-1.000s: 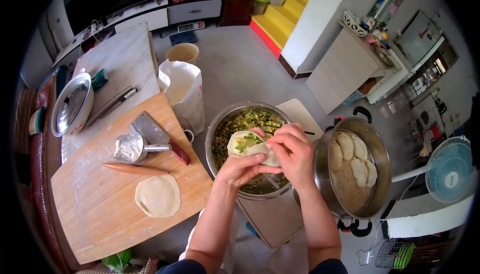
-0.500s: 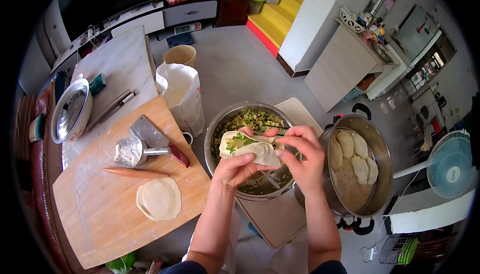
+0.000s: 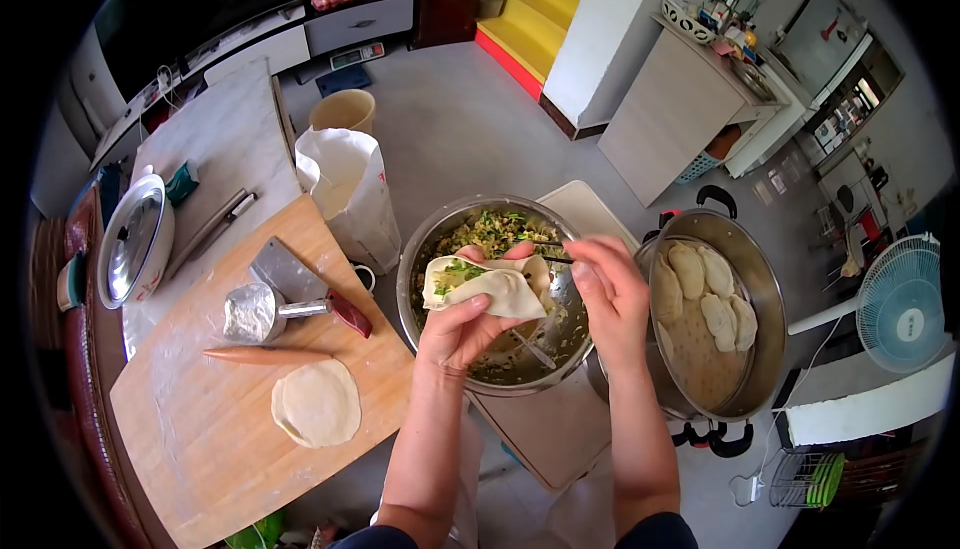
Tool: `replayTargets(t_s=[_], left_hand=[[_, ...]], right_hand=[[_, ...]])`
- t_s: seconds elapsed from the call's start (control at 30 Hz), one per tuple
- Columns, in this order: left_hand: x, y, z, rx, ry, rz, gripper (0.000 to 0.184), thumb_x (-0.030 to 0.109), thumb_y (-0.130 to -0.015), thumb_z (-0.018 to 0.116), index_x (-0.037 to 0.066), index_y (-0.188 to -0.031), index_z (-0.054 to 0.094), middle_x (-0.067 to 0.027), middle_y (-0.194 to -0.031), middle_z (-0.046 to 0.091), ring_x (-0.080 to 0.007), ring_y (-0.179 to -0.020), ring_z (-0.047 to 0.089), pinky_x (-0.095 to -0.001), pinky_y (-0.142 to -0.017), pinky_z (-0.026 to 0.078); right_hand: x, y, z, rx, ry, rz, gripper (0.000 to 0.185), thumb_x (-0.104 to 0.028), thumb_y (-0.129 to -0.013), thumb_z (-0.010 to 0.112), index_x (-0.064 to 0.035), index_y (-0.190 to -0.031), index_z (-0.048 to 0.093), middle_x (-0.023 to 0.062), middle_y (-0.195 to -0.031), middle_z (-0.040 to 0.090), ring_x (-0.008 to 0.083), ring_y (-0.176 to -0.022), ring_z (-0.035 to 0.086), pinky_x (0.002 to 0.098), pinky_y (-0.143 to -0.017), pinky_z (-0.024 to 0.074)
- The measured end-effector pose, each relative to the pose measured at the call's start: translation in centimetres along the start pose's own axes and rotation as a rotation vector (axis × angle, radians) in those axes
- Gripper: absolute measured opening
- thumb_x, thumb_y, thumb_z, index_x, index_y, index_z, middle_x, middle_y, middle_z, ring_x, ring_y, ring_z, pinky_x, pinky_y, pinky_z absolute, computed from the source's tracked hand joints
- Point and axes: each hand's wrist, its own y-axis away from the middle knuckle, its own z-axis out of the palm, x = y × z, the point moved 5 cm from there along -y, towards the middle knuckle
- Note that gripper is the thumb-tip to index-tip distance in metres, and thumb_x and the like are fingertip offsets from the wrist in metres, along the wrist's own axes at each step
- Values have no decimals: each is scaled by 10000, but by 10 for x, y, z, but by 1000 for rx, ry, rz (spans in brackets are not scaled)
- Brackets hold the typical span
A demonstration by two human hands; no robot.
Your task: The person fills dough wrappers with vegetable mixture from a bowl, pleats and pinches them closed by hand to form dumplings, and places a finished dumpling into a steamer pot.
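Note:
My left hand (image 3: 455, 334) is closed on a partly folded dumpling (image 3: 490, 289), its dough wrapper open at the left end, where green and yellow filling shows. Just to the right, my right hand (image 3: 612, 284) grips thin dark chopsticks (image 3: 556, 253) that point left over the dumpling. Both hands are above a steel bowl (image 3: 408, 294) of chopped filling (image 3: 495, 232), in which a metal spoon (image 3: 535, 351) rests. At the right, a large steel pot (image 3: 768, 319) contains several folded dumplings (image 3: 718, 319) on a perforated steamer plate.
On the wooden board (image 3: 200, 449) lie round wrappers (image 3: 316, 405), a rolling pin (image 3: 265, 355), a cleaver (image 3: 290, 269) and a metal cup of flour (image 3: 252, 312). Behind are a white sack (image 3: 350, 194) and a lidded basin (image 3: 135, 239). A fan (image 3: 905, 289) stands far right.
My right hand has come off the dumpling wrapper and moved slightly right, with the chopsticks now showing in its fingers. The left hand still holds the dumpling. The view has shifted slightly.

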Motion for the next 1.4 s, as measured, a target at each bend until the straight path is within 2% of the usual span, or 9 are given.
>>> replayTargets(t_s=[0.13,0.43,0.77,0.83,1.0,1.1,1.23,1.37,1.4], left_hand=[[3,-1,-3,-6,-36,50,522,8,-807,727,224,-1237,526,-231,-1512,394,-426,-1359,435,-603,-1012,484],[1,-1,-5,-2,-87,56,543,41,-793,733,263,-1244,530,-188,-1510,406,-461,-1385,384,-689,-1036,416],[2,0,-8,-29,-142,12,505,-22,-821,701,192,-1233,502,-263,-1508,379,-428,-1369,417,-560,-1074,442],[1,0,-7,-14,-130,5,508,-30,-818,703,187,-1232,503,-263,-1505,384,-424,-1366,422,-542,-1072,452],[-9,-4,-4,-33,-97,-3,504,-6,-820,714,216,-1227,518,-237,-1525,369,-416,-1386,399,-596,-1085,414],[-16,-3,-4,-19,-65,4,509,14,-816,723,241,-1228,527,-212,-1540,360,-416,-1400,379,-631,-1094,380],[-12,-5,-12,-8,-71,19,522,30,-807,732,258,-1231,531,-197,-1546,358,-423,-1410,360,-643,-1102,360],[-13,-5,-18,25,-105,20,540,24,-794,742,250,-1237,533,-206,-1543,361,-406,-1405,371,-619,-1122,348],[-13,-5,-17,21,-114,32,542,23,-792,744,244,-1239,532,-210,-1534,373,-404,-1403,375,-606,-1130,343]], right_hand=[[12,32,1,-13,-86,157,153,51,-857,693,28,-1002,654,82,-1048,627,109,-792,622,230,-693,512],[17,31,11,-41,-91,171,116,43,-812,728,11,-917,688,64,-955,626,142,-806,655,256,-687,521],[8,12,9,20,149,-82,159,33,-818,694,-20,-966,719,84,-948,628,196,-807,639,310,-675,508],[22,23,2,51,54,73,329,54,-854,663,-11,-1176,652,84,-1002,624,175,-859,638,293,-723,538],[58,69,20,-83,-666,467,444,22,-916,646,22,-1345,530,87,-1186,630,153,-1040,633,287,-843,546],[77,68,19,-95,-595,494,367,7,-934,642,36,-1293,569,100,-1190,650,156,-1078,638,292,-882,533],[96,76,15,-232,244,306,223,-12,-813,732,-25,-1036,722,110,-1055,692,280,-954,674,337,-827,515],[76,75,14,-100,466,-100,189,-22,-746,789,-25,-925,728,104,-1038,659,268,-828,669,340,-736,522],[80,76,14,-134,304,-8,209,-13,-757,787,-20,-955,720,97,-1053,659,243,-846,667,331,-754,527]])
